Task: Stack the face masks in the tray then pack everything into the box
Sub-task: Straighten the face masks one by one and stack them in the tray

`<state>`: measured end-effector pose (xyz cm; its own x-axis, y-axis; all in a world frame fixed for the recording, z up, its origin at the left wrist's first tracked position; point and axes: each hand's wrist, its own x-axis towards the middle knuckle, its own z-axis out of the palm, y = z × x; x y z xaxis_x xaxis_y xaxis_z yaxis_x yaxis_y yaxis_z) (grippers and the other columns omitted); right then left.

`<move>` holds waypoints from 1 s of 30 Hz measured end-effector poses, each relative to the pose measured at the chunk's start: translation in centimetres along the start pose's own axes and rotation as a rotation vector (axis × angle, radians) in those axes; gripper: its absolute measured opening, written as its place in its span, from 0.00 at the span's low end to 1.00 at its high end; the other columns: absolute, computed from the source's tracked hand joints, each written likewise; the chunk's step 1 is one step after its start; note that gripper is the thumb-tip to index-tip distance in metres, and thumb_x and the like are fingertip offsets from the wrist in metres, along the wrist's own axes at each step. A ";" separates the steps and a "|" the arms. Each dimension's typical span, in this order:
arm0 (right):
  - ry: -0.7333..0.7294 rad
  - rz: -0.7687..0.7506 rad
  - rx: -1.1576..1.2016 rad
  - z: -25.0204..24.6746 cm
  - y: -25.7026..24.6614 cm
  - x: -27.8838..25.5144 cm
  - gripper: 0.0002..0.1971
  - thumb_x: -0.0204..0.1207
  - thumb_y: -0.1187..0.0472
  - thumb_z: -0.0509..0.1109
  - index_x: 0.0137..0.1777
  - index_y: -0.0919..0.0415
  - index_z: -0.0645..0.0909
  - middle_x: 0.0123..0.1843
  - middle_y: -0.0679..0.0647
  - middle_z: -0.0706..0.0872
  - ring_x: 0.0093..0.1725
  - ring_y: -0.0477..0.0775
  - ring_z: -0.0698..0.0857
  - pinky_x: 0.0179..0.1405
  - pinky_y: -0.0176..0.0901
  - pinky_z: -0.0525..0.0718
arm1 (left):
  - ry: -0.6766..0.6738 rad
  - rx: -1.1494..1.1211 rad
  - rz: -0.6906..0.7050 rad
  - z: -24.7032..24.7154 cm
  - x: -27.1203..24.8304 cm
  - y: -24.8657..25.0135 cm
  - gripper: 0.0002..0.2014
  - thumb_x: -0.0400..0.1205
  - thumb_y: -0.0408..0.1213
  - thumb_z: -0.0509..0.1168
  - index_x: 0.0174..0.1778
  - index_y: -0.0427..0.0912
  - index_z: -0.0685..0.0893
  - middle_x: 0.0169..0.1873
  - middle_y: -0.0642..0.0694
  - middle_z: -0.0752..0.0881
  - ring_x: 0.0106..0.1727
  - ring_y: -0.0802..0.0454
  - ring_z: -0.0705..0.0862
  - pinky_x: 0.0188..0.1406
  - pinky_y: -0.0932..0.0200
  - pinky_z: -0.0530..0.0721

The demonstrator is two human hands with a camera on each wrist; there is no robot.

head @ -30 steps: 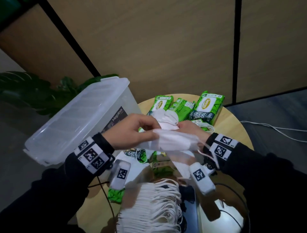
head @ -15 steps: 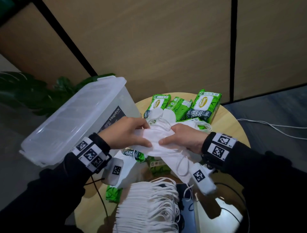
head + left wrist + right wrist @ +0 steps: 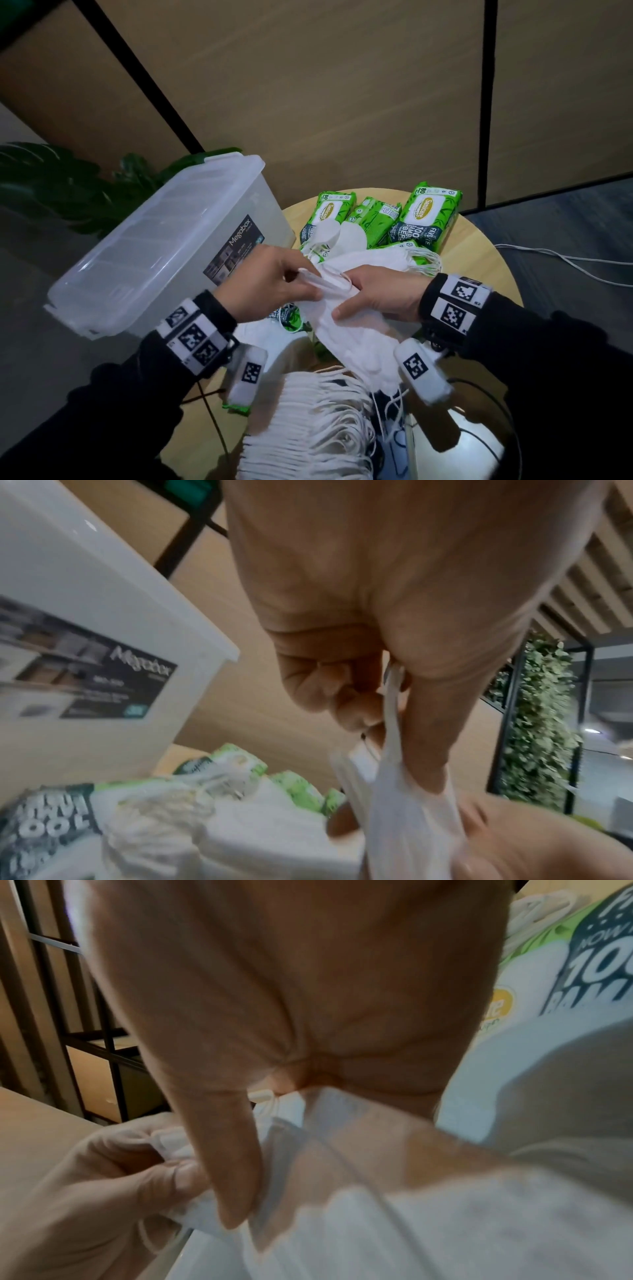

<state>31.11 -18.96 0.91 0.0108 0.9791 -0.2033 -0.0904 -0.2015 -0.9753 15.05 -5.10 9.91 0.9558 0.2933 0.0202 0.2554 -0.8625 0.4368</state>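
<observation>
Both hands hold a white face mask (image 3: 346, 329) above the round table. My left hand (image 3: 274, 284) pinches its upper end (image 3: 397, 799) between thumb and curled fingers. My right hand (image 3: 376, 294) grips the mask (image 3: 411, 1218) beside it, thumb on top. A stack of white masks (image 3: 308, 431) with ear loops lies at the near edge; the tray beneath is hardly visible. More loose masks (image 3: 370, 260) lie behind my hands. The clear plastic box (image 3: 164, 246) with its lid on stands at the left.
Green wet-wipe packs (image 3: 428, 216) lie at the far side of the wooden table (image 3: 479, 260), more under my hands. A leafy plant (image 3: 61, 185) is behind the box. A white cable (image 3: 565, 260) runs over the floor at right.
My hands have come closer together on the mask, and its free end now hangs down toward the near stack. The right hand moved left to meet the left one.
</observation>
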 end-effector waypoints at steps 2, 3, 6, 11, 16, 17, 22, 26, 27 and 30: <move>-0.020 -0.026 -0.002 0.3 -0.1 -0.2 0.22 0.65 0.71 0.79 0.62 0.66 0.86 0.54 0.61 0.90 0.52 0.55 0.87 0.54 0.48 0.84 | -0.025 0.036 0.069 1.5 0.2 1.0 0.09 0.73 0.48 0.81 0.46 0.52 0.95 0.37 0.52 0.92 0.36 0.55 0.87 0.38 0.49 0.84; -0.017 -0.033 -0.005 0.4 -0.1 -0.3 0.25 0.64 0.72 0.78 0.64 0.69 0.85 0.54 0.62 0.89 0.51 0.54 0.87 0.54 0.47 0.83 | -0.043 0.039 0.085 2.0 0.3 1.4 0.10 0.73 0.49 0.81 0.48 0.54 0.95 0.39 0.53 0.92 0.38 0.56 0.88 0.39 0.51 0.84; 0.028 -0.057 0.035 -0.2 -0.1 -0.5 0.23 0.68 0.81 0.74 0.64 0.75 0.83 0.55 0.68 0.90 0.50 0.58 0.88 0.53 0.50 0.86 | -0.027 -0.009 0.037 1.7 0.6 1.5 0.19 0.72 0.49 0.82 0.59 0.54 0.92 0.44 0.52 0.91 0.41 0.52 0.87 0.40 0.58 0.83; -0.005 -0.079 0.071 -0.8 -0.3 -0.4 0.25 0.70 0.86 0.71 0.68 0.75 0.79 0.64 0.75 0.87 0.56 0.65 0.88 0.62 0.61 0.86 | -0.018 0.148 0.025 -0.3 0.6 0.0 0.25 0.73 0.29 0.74 0.63 0.58 0.90 0.55 0.56 0.82 0.46 0.55 0.79 0.44 0.72 0.75; -0.032 -0.092 0.056 -0.4 -0.2 -0.3 0.24 0.70 0.86 0.72 0.62 0.64 0.85 0.58 0.67 0.90 0.54 0.59 0.88 0.58 0.54 0.86 | 0.014 0.088 0.006 0.2 0.8 -0.4 0.06 0.76 0.38 0.81 0.46 0.51 0.93 0.49 0.53 0.86 0.44 0.53 0.82 0.39 0.71 0.74; -0.039 -0.091 0.050 -0.4 -0.2 -0.3 0.24 0.70 0.86 0.72 0.60 0.62 0.85 0.56 0.66 0.91 0.53 0.57 0.89 0.56 0.53 0.87 | 0.008 0.071 -0.004 0.2 0.9 -0.6 0.05 0.77 0.37 0.81 0.44 0.50 0.93 0.48 0.52 0.87 0.45 0.53 0.83 0.40 0.69 0.77; -0.002 -0.077 0.017 -0.6 -0.3 -0.8 0.20 0.72 0.84 0.72 0.61 0.68 0.84 0.52 0.62 0.91 0.47 0.55 0.90 0.49 0.46 0.89 | 0.214 -0.726 -0.250 -0.9 1.4 -0.7 0.07 0.81 0.24 0.67 0.42 0.39 0.85 0.40 0.37 0.90 0.42 0.45 0.89 0.44 0.56 0.89; 0.014 -0.085 -0.001 -0.7 -0.6 -0.9 0.21 0.73 0.84 0.72 0.64 0.70 0.83 0.56 0.67 0.92 0.49 0.55 0.91 0.47 0.45 0.90 | 0.175 -1.171 -0.328 -1.0 1.0 0.3 0.05 0.78 0.25 0.64 0.46 0.37 0.79 0.21 0.47 0.71 0.24 0.50 0.73 0.33 0.57 0.81; 0.014 -0.085 -0.010 -0.7 -0.6 -0.8 0.20 0.73 0.83 0.72 0.63 0.70 0.84 0.52 0.65 0.92 0.46 0.53 0.91 0.45 0.44 0.90 | 0.160 -1.175 -0.334 -1.0 1.0 0.4 0.07 0.78 0.25 0.63 0.49 0.37 0.80 0.21 0.49 0.67 0.23 0.51 0.69 0.31 0.58 0.78; 0.009 -0.071 -0.019 -0.7 -0.5 -0.9 0.16 0.73 0.83 0.72 0.52 0.63 0.85 0.42 0.55 0.92 0.38 0.48 0.90 0.37 0.38 0.87 | 0.154 -0.974 -0.366 -1.4 1.1 0.3 0.14 0.84 0.22 0.58 0.56 0.33 0.88 0.22 0.44 0.66 0.24 0.47 0.71 0.32 0.55 0.79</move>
<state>31.81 -19.71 1.50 0.0254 0.9906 -0.1344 -0.0699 -0.1324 -0.9887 15.95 -4.50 11.33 0.7979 0.5770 -0.1746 0.2321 -0.0267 0.9723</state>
